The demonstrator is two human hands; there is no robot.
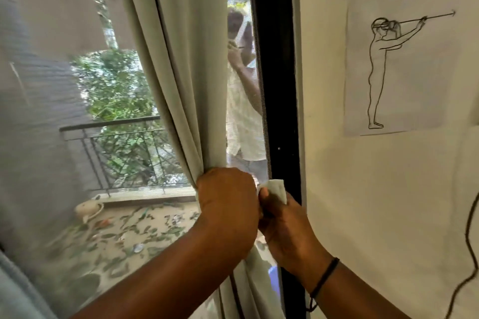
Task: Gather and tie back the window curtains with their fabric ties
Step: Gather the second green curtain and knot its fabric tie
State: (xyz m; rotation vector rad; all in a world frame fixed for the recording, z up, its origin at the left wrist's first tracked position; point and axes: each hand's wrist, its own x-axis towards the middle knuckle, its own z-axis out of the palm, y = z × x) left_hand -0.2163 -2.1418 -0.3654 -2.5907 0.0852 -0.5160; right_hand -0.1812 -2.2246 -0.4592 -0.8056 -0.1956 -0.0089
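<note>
Beside the dark window frame (274, 85), the left hand (228, 204) clenches its grip around the gathered curtain (186, 85), while the right hand (282, 225) pinches the fabric tie (275, 189). Both look light, soft and limp; the bunched waist seems the best hold.

Your curtain (186, 65) matt pale-green woven cloth in soft folds, tie (275, 188) beside it the same cloth, frame (278, 85) right of the curtain matt black, wall (375, 189) beyond it matt painted, drawing (399, 59) there thin paper, cord (469, 241) black.
</note>
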